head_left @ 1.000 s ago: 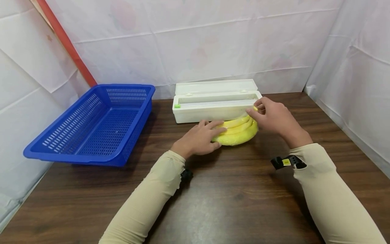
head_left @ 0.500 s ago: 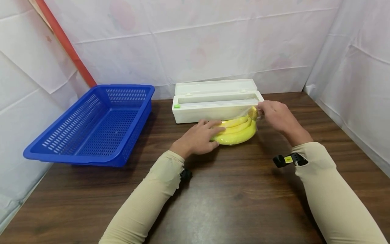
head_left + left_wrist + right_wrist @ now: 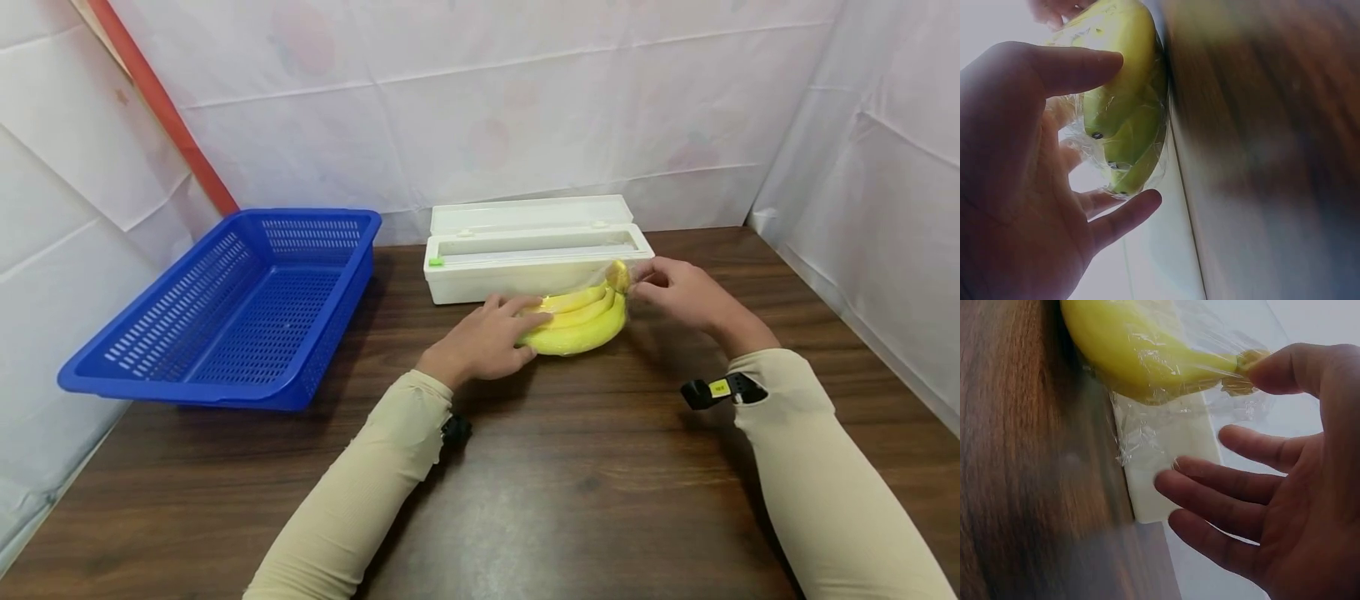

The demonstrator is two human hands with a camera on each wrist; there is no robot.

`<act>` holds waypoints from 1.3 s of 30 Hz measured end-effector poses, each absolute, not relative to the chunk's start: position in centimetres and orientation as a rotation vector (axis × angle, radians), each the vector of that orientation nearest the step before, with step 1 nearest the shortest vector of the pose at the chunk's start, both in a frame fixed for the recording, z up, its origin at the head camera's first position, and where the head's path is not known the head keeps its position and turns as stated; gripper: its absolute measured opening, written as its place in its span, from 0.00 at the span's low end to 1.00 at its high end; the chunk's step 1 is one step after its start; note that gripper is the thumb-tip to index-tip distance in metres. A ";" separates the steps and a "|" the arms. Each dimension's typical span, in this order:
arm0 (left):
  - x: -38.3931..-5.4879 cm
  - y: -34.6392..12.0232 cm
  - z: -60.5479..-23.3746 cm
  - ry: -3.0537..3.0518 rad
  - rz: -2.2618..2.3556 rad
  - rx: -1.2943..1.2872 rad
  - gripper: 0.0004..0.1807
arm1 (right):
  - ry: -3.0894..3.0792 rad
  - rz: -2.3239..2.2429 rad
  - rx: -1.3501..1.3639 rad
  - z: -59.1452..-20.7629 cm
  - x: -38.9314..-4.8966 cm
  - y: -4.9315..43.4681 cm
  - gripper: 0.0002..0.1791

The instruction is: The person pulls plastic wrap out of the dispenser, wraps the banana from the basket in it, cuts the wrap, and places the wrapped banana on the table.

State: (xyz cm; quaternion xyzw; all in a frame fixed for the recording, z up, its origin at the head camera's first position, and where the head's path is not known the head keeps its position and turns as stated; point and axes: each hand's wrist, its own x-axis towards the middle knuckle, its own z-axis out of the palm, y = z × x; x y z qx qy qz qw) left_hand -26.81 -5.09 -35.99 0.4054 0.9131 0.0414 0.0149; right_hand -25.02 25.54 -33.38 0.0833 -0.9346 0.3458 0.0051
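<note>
A bunch of yellow bananas in clear plastic wrap lies on the table, its stem end pointing right. My left hand holds the tip end, with the thumb on the near side and the fingers over the far side. The left wrist view shows the dark banana tips under crinkled film. At the stem, my right hand touches with its thumb, the other fingers spread apart beside the loose film.
Behind the bananas stands a white cling film box with its lid raised and a green slider at its left end. A blue perforated basket sits at the left of the wooden table. White cloth walls surround the back and sides.
My right hand has moved from over the stem to its right side, uncovering the stem. The bananas have shifted slightly left, and my left hand has barely moved.
</note>
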 end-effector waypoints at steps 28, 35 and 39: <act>-28.3 -6.6 -36.5 2.781 0.420 1.209 0.29 | -2.399 1.989 -0.016 -37.9 -24.0 23.3 0.15; -28.4 -6.8 -36.5 2.733 0.431 1.202 0.29 | -2.317 2.229 0.079 -38.8 -24.3 24.0 0.09; -28.4 -6.5 -36.1 2.733 0.443 1.212 0.29 | -2.281 2.283 0.067 -39.0 -24.6 24.3 0.06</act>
